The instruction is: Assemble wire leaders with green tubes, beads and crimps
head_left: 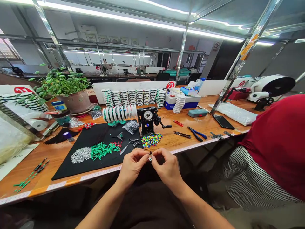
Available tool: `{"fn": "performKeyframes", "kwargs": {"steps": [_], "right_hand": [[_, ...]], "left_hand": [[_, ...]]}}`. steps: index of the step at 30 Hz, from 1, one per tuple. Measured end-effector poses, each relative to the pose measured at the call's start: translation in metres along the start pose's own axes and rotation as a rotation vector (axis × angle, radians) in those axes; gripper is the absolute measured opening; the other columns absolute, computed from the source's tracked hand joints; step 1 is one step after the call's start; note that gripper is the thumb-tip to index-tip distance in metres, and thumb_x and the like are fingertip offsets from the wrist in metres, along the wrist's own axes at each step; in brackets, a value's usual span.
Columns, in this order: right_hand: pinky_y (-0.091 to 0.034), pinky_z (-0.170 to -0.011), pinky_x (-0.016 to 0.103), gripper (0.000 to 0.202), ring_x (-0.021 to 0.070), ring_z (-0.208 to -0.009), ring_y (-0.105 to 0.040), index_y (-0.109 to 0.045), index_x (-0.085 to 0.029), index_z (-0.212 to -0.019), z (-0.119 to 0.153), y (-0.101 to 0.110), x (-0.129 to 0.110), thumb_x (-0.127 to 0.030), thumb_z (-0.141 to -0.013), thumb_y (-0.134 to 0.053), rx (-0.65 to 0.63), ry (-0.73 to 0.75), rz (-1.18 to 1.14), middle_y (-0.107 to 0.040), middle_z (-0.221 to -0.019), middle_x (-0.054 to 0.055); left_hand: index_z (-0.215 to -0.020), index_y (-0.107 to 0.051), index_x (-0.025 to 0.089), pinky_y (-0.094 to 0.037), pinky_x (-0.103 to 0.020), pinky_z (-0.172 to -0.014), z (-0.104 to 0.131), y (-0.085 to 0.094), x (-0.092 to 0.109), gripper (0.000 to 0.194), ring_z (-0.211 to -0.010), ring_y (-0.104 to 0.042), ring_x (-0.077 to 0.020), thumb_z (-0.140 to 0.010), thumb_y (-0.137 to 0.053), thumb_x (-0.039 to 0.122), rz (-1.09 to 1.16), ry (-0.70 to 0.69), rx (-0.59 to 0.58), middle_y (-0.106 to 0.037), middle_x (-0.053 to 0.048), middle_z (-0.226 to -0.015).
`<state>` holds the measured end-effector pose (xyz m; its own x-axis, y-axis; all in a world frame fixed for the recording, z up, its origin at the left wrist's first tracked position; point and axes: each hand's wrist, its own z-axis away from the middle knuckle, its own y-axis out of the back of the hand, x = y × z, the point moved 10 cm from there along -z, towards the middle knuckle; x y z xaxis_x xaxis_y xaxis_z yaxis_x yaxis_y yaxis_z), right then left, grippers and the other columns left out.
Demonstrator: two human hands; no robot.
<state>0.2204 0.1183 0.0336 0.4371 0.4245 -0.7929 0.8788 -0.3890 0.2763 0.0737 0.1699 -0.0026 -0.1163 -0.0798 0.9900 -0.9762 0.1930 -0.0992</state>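
My left hand [133,165] and my right hand [167,166] meet at the table's front edge, thumbs and forefingers pinched round a small dark piece [150,154]. Its exact shape is too small to tell. Just beyond them lies a pile of coloured beads [152,140] at the foot of a black crank machine [147,122]. To the left, a black mat [78,168] bears silver beads [80,155], green tubes [102,151], some red pieces [116,145] and a clear bag [131,127]. White spools [119,113] sit in a row beside the machine.
Right of the machine lie a red tool [178,123], a dark tool [182,134], blue-handled pliers [197,134] and a phone [223,121]. A person in red [281,143] is at the far right. A potted plant [75,100] stands back left.
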Motion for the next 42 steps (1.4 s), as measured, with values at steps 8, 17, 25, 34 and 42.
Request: {"fn": "performKeyframes", "kwargs": {"steps": [8, 17, 25, 34, 42], "right_hand": [[-0.051, -0.061, 0.027, 0.010, 0.0170, -0.062, -0.064, -0.062, -0.021, -0.074, 0.000, -0.007, -0.004, -0.020, -0.084, -0.060, -0.055, 0.008, 0.028, -0.067, -0.070, 0.002], [-0.050, -0.061, 0.025, 0.008, 0.0158, -0.063, -0.064, -0.063, -0.020, -0.077, 0.000, -0.014, -0.002, -0.020, -0.085, -0.060, -0.060, 0.016, -0.007, -0.068, -0.071, 0.001], [-0.052, -0.067, 0.026, 0.012, 0.0158, -0.069, -0.063, -0.060, -0.019, -0.086, 0.007, -0.017, 0.006, -0.027, -0.093, -0.054, -0.107, -0.012, -0.129, -0.065, -0.077, 0.002], [-0.055, -0.086, 0.038, 0.013, 0.0255, -0.093, -0.068, -0.058, -0.019, -0.096, -0.054, 0.062, 0.081, -0.026, -0.099, -0.047, -0.107, 0.049, 0.462, -0.070, -0.096, 0.012], [-0.048, -0.091, 0.048, 0.017, 0.0334, -0.094, -0.065, -0.063, -0.015, -0.088, -0.096, 0.093, 0.154, -0.009, -0.088, -0.047, -0.217, -0.024, 0.660, -0.068, -0.089, 0.018]], "left_hand": [[-0.073, -0.080, 0.019, -0.054, -0.024, -0.067, 0.004, 0.005, 0.006, 0.024, -0.075, -0.066, -0.0164, -0.067, -0.086, 0.041, -0.034, -0.034, 0.019, -0.074, -0.008, -0.093], [-0.074, -0.081, 0.018, -0.056, -0.024, -0.071, 0.009, 0.008, 0.008, 0.024, -0.081, -0.070, -0.0206, -0.071, -0.082, 0.041, -0.073, -0.063, 0.036, -0.078, -0.009, -0.087], [-0.065, -0.077, 0.016, -0.050, -0.022, -0.055, 0.002, 0.019, -0.009, 0.030, -0.054, -0.058, -0.0125, -0.054, -0.088, 0.042, -0.030, 0.061, 0.143, -0.074, -0.006, -0.068], [-0.066, -0.076, 0.016, -0.051, -0.026, -0.056, -0.006, 0.033, -0.010, 0.042, -0.060, -0.063, -0.0180, -0.049, -0.090, 0.052, -0.127, 0.045, 0.169, -0.074, -0.007, -0.069], [-0.069, -0.078, 0.013, -0.040, -0.020, -0.054, 0.004, 0.023, -0.022, 0.046, -0.054, -0.049, -0.0091, -0.048, -0.092, 0.052, -0.008, 0.199, 0.167, -0.066, -0.002, -0.059]]}}
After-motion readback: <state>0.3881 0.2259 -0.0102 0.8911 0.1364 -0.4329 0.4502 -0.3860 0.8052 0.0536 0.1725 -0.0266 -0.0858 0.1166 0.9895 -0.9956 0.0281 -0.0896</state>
